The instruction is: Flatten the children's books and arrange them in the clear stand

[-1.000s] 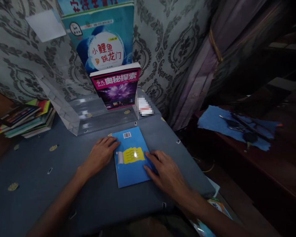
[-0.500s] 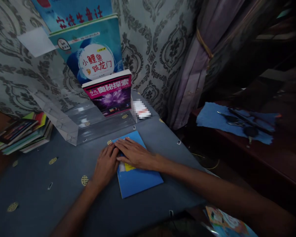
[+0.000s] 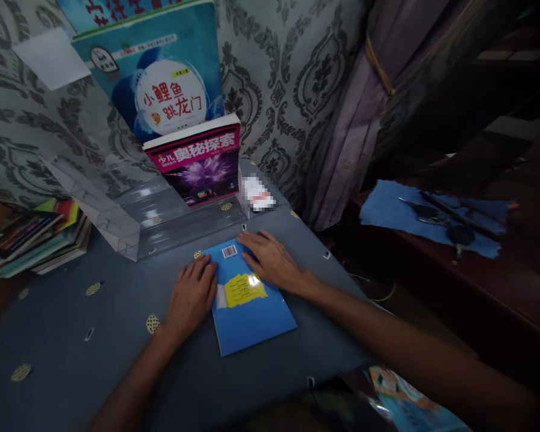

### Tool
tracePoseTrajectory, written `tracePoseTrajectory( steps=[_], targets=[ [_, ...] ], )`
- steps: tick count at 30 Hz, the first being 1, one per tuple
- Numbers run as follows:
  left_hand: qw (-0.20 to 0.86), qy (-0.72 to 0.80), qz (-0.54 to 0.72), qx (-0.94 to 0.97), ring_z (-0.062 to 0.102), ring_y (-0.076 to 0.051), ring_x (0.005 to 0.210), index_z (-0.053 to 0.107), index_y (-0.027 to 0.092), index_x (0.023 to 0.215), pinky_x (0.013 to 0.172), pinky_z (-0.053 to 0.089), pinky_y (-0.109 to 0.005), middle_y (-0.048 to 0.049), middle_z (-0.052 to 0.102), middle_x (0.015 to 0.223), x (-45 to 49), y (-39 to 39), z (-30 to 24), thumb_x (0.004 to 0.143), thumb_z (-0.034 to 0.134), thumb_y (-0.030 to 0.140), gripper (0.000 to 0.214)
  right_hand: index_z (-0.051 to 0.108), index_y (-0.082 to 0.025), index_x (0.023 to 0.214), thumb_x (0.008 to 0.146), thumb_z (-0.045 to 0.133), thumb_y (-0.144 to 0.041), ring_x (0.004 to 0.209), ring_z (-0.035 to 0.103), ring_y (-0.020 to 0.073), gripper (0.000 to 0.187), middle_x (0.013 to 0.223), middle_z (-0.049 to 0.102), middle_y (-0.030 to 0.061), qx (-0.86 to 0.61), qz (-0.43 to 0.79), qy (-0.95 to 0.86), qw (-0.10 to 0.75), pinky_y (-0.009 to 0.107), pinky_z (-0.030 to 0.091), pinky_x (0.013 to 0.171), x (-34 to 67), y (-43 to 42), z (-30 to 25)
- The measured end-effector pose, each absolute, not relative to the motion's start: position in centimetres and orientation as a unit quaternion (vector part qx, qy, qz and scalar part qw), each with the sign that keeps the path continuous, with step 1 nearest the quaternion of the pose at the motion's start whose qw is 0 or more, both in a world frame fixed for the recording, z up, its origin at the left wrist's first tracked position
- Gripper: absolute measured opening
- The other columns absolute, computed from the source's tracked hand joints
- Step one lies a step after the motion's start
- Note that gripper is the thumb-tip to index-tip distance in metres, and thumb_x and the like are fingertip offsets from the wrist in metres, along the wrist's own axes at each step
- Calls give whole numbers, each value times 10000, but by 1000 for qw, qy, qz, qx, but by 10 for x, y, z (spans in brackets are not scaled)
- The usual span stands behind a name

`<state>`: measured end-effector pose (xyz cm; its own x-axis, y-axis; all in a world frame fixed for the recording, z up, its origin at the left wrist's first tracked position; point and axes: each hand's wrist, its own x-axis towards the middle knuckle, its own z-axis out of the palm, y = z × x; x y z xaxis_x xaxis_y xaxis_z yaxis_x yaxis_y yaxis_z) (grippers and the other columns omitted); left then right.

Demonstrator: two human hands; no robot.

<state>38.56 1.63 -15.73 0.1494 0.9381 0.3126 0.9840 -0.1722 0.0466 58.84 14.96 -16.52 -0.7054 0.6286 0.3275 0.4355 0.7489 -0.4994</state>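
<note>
A thin blue book [image 3: 254,327] lies on the table with a barcode near its far edge and a yellow patch of small print in the middle. My left hand [image 3: 192,294] rests along its far left edge, fingers extended and touching the cover. At the far right edge, my right hand [image 3: 272,261] lies with fingers stretched out over the corner. Neither hand is wrapped around the book. Just beyond stands a clear acrylic rack [image 3: 191,225], which holds a purple-and-pink book [image 3: 202,165] upright, with a teal book [image 3: 171,90] behind it.
A pile of books [image 3: 40,237] sits at the left on the grey patterned tablecloth [image 3: 117,336]. Beyond the table's right edge, a blue cloth [image 3: 387,207] bears keys and other small items. A tied curtain [image 3: 342,138] hangs behind. Part of a colourful book [image 3: 409,399] shows at the bottom.
My right hand has slid right, from the middle of the blue book to its far right edge, uncovering the barcode and yellow patch. My left hand stays at the left edge.
</note>
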Motion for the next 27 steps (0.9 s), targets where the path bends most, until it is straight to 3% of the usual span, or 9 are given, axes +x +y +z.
tracePoseTrajectory(
  steps=[6, 16, 21, 27],
  targets=[
    [44, -663, -150, -732, 574, -316, 1239, 566, 193, 1317, 985, 516, -513, -152, 585, 1401, 382, 24, -155, 1011, 460, 315, 345, 682, -198, 1282, 968, 481, -182, 1110, 700, 235, 373, 1207, 756, 85, -308, 349, -833, 299, 431, 535, 998, 595, 168, -165],
    [58, -651, -75, -753, 640, -308, 1130, 626, 194, 1237, 999, 472, -541, -134, 677, 1274, 397, 44, -130, 1019, 441, 286, 300, 664, -146, 1256, 1005, 479, -243, 1119, 708, 223, 327, 1157, 777, 104, -283, 539, -715, 342, 414, 530, 1013, 594, 191, -170],
    [26, -579, -105, -808, 584, -274, 1265, 583, 156, 1328, 1068, 444, -484, -142, 627, 1396, 421, 67, -137, 1029, 426, 259, 352, 656, -160, 1256, 1030, 470, -274, 1132, 708, 220, 313, 1152, 781, 98, -275, 553, -704, 352, 433, 499, 1064, 596, 193, -169],
    [21, -581, -86, -809, 605, -273, 1158, 598, 183, 1335, 959, 496, -442, -115, 659, 1309, 428, 82, -137, 1021, 464, 305, 362, 658, -176, 1265, 1049, 457, -310, 1118, 716, 221, 324, 1146, 782, 98, -269, 540, -713, 358, 436, 508, 1055, 596, 194, -169]
  ],
)
